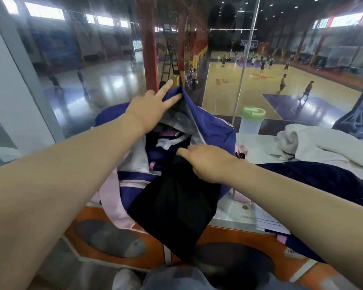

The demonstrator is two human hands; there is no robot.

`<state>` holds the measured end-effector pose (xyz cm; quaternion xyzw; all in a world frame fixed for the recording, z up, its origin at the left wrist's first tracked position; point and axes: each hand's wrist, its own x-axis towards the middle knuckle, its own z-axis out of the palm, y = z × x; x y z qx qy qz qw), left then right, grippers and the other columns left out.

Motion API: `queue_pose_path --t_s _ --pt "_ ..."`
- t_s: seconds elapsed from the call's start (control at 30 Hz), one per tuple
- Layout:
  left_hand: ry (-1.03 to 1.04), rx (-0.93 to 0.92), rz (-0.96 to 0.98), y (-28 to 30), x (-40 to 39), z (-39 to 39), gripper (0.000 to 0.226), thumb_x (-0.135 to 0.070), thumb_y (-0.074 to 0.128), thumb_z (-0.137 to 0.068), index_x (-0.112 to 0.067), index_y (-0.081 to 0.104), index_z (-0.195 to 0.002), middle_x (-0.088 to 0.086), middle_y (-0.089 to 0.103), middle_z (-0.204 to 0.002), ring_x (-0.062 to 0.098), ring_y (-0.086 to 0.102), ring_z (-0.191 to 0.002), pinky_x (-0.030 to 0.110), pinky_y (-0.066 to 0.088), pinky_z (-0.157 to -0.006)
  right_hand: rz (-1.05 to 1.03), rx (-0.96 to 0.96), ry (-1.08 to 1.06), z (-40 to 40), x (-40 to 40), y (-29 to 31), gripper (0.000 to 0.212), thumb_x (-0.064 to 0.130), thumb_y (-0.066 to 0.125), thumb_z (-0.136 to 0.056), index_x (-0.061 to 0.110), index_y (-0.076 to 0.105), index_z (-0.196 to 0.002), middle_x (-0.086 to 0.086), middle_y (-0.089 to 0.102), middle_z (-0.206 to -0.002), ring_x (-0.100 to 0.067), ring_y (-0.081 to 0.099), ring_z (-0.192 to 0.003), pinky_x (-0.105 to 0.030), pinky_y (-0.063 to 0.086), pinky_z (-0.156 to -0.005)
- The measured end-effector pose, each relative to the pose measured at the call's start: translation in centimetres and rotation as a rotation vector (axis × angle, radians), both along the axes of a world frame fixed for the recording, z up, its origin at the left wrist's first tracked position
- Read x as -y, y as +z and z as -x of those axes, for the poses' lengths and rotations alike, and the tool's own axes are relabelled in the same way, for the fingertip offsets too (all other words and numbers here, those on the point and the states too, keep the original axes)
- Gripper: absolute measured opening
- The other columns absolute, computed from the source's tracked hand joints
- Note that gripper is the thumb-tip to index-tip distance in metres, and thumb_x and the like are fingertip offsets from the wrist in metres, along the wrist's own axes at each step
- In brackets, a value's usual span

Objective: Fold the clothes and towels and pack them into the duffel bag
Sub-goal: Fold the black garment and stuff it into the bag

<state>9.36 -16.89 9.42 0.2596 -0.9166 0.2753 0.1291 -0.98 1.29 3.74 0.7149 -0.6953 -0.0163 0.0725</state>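
Nearest: black garment [176, 206] draped over front edge of desk [235, 214], lower end hanging past edge, upper end reaching into bag mouth. R hand [208, 162] grips garment's top, fingers curled into the cloth, thumb pointing toward opening. Papers [268, 220] lie on desk just beside R forearm.

Mid: purple duffel bag [214, 126] w/ pink trim sits on desk, centre, unzipped. Inside: dark and white folded pieces, partly hidden, can't tell which items. Pink strap [111, 201] trails down on L side of bag over desk edge. L hand [153, 109] holds far flap of bag up, two fingers straight over purple fabric, thumb side hidden under flap; grey lining shows beneath.

R of bag: navy garment [323, 181] loose on desk, white towel [314, 143] bunched behind it. Green-lidded bottle [252, 120] upright near bag's far R corner.

Far: glass wall, basketball court below w/ people.
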Motion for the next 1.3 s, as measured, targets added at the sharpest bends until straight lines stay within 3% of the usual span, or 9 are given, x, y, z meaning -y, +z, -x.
queue_pose_path --t_s 0.2,0.43,0.6,0.7,0.8,0.87,1.03,1.17,1.3 --pt "-0.107 0.002 0.033 1.8 -1.9 1.4 0.088 0.005 0.045 -0.090 -0.035 0.000 -0.154 -0.008 -0.006 -0.163 0.032 0.057 -0.100 0.037 0.037 -0.058 0.063 0.034 -0.018 -2.4 7.8 1.3 0.052 0.012 0.051 -0.092 0.014 0.037 -0.142 -0.018 0.057 -0.125 -0.036 0.060 -0.108 -0.039 0.047 -0.084" --pt "-0.094 -0.030 -0.025 1.1 -0.4 -0.4 0.097 0.009 0.048 -0.087 -0.041 -0.004 -0.152 -0.011 -0.007 -0.163 0.031 0.054 -0.100 0.036 0.036 -0.056 -0.352 0.147 -0.350 0.5 12.0 1.0 0.051 0.012 0.049 -0.098 0.005 0.035 -0.147 -0.015 0.044 -0.145 -0.029 0.048 -0.128 -0.031 0.036 -0.103" --pt "-0.115 -0.083 -0.086 1.1 -0.2 -0.9 0.096 0.010 0.045 -0.088 -0.044 -0.003 -0.151 -0.010 -0.003 -0.163 0.032 0.055 -0.097 0.035 0.037 -0.054 -0.509 -0.219 -0.459 3.4 11.0 2.6 0.034 0.013 0.041 -0.102 0.001 0.053 -0.132 -0.016 0.051 -0.130 -0.028 0.050 -0.120 -0.031 0.035 -0.101" --pt "-0.117 -0.090 -0.100 1.1 -0.2 -0.8 0.095 0.011 0.044 -0.087 -0.043 -0.002 -0.152 -0.008 -0.002 -0.163 0.032 0.054 -0.093 0.035 0.037 -0.052 -0.400 -0.347 -0.456 4.9 12.1 2.8 0.039 0.021 0.043 -0.102 0.009 0.046 -0.140 -0.005 0.044 -0.144 -0.023 0.041 -0.134 -0.030 0.028 -0.108" --pt "-0.115 -0.081 -0.102 0.9 -0.3 -0.7 0.093 0.008 0.045 -0.088 -0.041 0.000 -0.152 -0.008 -0.002 -0.163 0.032 0.055 -0.096 0.034 0.036 -0.054 0.006 -0.100 -0.390 5.4 11.4 2.2 0.042 0.016 0.035 -0.103 0.003 0.040 -0.143 -0.016 0.041 -0.148 -0.030 0.037 -0.138 -0.035 0.026 -0.111" --pt "-0.117 -0.056 -0.096 0.5 -0.5 -0.5 0.092 0.007 0.045 -0.088 -0.041 0.000 -0.153 -0.008 -0.002 -0.163 0.031 0.056 -0.097 0.033 0.035 -0.054 0.141 -0.184 -0.323 5.2 11.1 1.5 0.038 0.011 0.037 -0.101 0.001 0.046 -0.137 -0.020 0.046 -0.141 -0.035 0.043 -0.131 -0.037 0.033 -0.105" --pt "-0.103 -0.065 -0.136 0.5 -1.0 0.1 0.089 -0.001 0.050 -0.089 -0.039 0.003 -0.153 -0.004 0.002 -0.163 0.032 0.050 -0.115 0.036 0.041 -0.063 0.067 -0.288 -0.360 1.5 8.7 1.6 0.048 0.011 0.036 -0.100 -0.001 0.024 -0.145 -0.023 0.036 -0.143 -0.041 0.049 -0.124 -0.045 0.040 -0.099" --pt "-0.179 -0.210 -0.018 -0.3 -2.3 0.1 0.068 -0.010 0.057 -0.081 -0.025 0.040 -0.145 0.013 0.017 -0.160 0.036 0.026 -0.139 0.048 0.031 -0.105 0.251 -0.205 -0.241 0.5 4.4 0.8 0.033 0.004 0.041 -0.095 0.003 0.039 -0.128 -0.018 0.049 -0.121 -0.037 0.062 -0.099 -0.041 0.040 -0.066" --pt "-0.584 -0.260 0.027 -2.9 -4.6 -0.2 0.022 -0.025 0.053 -0.086 -0.018 0.063 -0.104 0.008 0.056 -0.124 0.032 0.050 -0.113 0.047 0.041 -0.092 0.250 -0.442 -0.199 1.8 0.1 1.3 0.013 0.012 0.054 -0.089 0.008 0.061 -0.099 -0.011 0.067 -0.095 -0.030 0.065 -0.088 -0.036 0.033 -0.065"
